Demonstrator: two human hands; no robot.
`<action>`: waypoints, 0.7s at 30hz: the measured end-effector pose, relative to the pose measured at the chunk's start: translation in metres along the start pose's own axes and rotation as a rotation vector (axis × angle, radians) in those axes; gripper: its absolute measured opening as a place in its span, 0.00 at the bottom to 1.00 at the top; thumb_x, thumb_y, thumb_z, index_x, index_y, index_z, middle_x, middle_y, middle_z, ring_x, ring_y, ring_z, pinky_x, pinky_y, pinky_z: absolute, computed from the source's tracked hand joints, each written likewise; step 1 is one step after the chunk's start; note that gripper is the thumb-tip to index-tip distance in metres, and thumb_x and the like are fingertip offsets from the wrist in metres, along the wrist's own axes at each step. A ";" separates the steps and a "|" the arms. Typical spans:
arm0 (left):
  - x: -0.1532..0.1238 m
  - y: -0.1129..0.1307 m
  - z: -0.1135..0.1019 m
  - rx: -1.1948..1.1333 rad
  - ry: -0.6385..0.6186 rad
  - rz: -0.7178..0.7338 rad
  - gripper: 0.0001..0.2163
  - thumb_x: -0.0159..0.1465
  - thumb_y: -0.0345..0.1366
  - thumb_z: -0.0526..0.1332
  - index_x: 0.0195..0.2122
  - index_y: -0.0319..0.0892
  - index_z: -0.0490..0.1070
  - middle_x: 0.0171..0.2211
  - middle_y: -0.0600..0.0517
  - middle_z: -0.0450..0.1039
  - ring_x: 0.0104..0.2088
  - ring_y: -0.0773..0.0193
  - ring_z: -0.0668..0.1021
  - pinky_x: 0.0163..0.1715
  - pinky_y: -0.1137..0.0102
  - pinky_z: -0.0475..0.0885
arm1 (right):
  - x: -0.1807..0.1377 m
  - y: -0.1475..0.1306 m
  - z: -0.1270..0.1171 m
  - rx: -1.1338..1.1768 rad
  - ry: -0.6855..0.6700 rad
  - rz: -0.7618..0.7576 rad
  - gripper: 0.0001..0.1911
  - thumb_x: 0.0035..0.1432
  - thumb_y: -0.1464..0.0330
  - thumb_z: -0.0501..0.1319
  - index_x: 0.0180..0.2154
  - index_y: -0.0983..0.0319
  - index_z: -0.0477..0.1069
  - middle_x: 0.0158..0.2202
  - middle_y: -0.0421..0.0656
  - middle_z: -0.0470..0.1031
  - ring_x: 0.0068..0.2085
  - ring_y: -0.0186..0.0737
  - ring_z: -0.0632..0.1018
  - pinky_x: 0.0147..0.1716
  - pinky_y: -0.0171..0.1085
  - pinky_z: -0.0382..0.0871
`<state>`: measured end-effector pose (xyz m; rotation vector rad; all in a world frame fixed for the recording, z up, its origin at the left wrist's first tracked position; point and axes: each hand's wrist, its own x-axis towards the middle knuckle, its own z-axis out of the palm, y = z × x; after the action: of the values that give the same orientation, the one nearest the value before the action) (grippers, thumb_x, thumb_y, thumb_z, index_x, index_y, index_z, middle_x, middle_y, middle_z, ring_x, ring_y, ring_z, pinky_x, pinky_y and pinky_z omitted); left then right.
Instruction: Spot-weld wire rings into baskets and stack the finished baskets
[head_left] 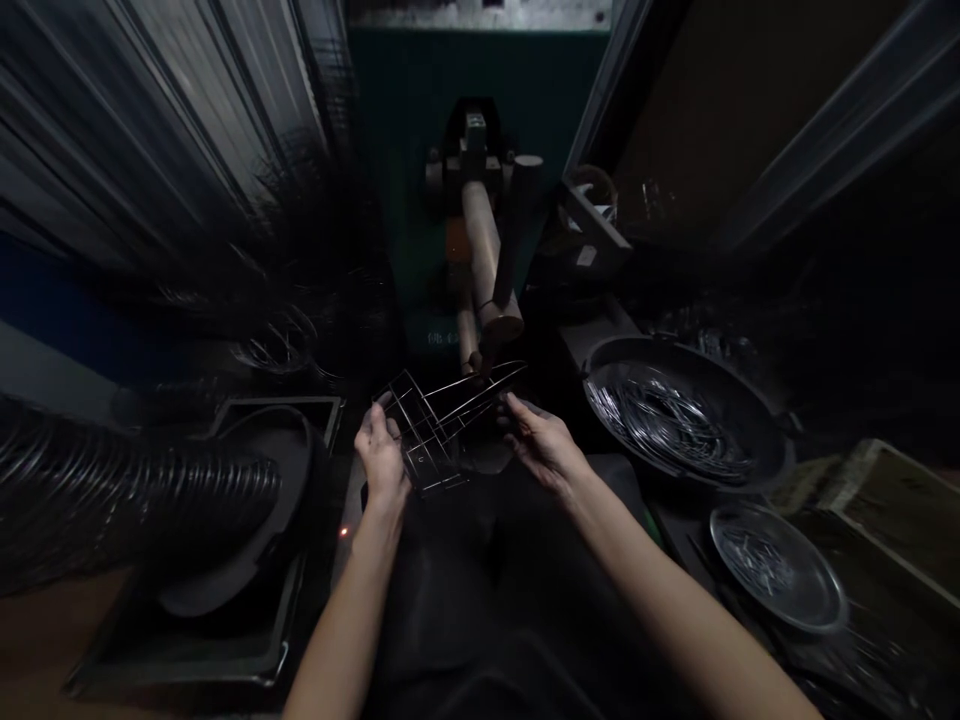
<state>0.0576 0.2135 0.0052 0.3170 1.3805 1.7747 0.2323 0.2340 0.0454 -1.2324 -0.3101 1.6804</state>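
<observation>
A thin wire rack (pixel 424 425) with a boxy grid at its left end and long wires running to the right is held up in front of a machine's rods. My left hand (pixel 381 450) is closed around the rack's left edge, thumb on top. At the other end, my right hand (pixel 544 440) is pinched at the tip of a long lower wire; the exact contact is dark. Just beyond the rack, the tip of the lower metal rod (pixel 469 340) comes close to its wires. Above it projects a thick cylindrical arm (pixel 486 245).
A green machine body (pixel 397 160) stands ahead. On the right are a dark round pan (pixel 776 450) of bent wires and a smaller dish (pixel 825 600) of short metal pieces. Leftward, a long stack of wire rings (pixel 187 490) reaches into a black basin (pixel 300 450).
</observation>
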 end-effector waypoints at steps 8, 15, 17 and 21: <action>0.013 0.000 0.001 0.007 0.020 0.077 0.21 0.54 0.48 0.63 0.41 0.36 0.74 0.15 0.63 0.48 0.13 0.78 0.54 0.14 0.79 0.46 | 0.003 0.001 -0.019 -0.011 0.007 -0.010 0.10 0.43 0.71 0.71 0.30 0.64 0.75 0.25 0.40 0.74 0.22 0.28 0.73 0.16 0.23 0.66; 0.015 0.003 0.003 0.031 0.003 0.082 0.20 0.55 0.48 0.62 0.41 0.37 0.73 0.14 0.63 0.49 0.13 0.78 0.53 0.13 0.79 0.47 | -0.003 -0.002 -0.022 0.011 0.012 0.007 0.05 0.48 0.72 0.68 0.32 0.64 0.76 0.26 0.39 0.74 0.23 0.27 0.73 0.15 0.23 0.65; 0.015 0.002 0.005 0.021 0.002 0.079 0.20 0.56 0.48 0.62 0.41 0.36 0.73 0.14 0.63 0.49 0.13 0.78 0.52 0.13 0.79 0.46 | -0.011 -0.005 -0.032 -0.018 0.037 -0.001 0.07 0.47 0.72 0.68 0.32 0.63 0.76 0.27 0.39 0.75 0.23 0.28 0.73 0.16 0.24 0.66; -0.004 -0.012 -0.002 -0.012 0.045 0.094 0.19 0.55 0.49 0.62 0.37 0.37 0.73 0.15 0.62 0.49 0.14 0.77 0.53 0.14 0.78 0.46 | -0.034 -0.007 -0.071 -0.265 0.138 -0.063 0.12 0.46 0.67 0.69 0.35 0.61 0.76 0.30 0.40 0.75 0.25 0.31 0.74 0.18 0.26 0.67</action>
<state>0.0638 0.2096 -0.0048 0.3426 1.4061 1.8762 0.2949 0.1866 0.0382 -1.5102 -0.4939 1.5267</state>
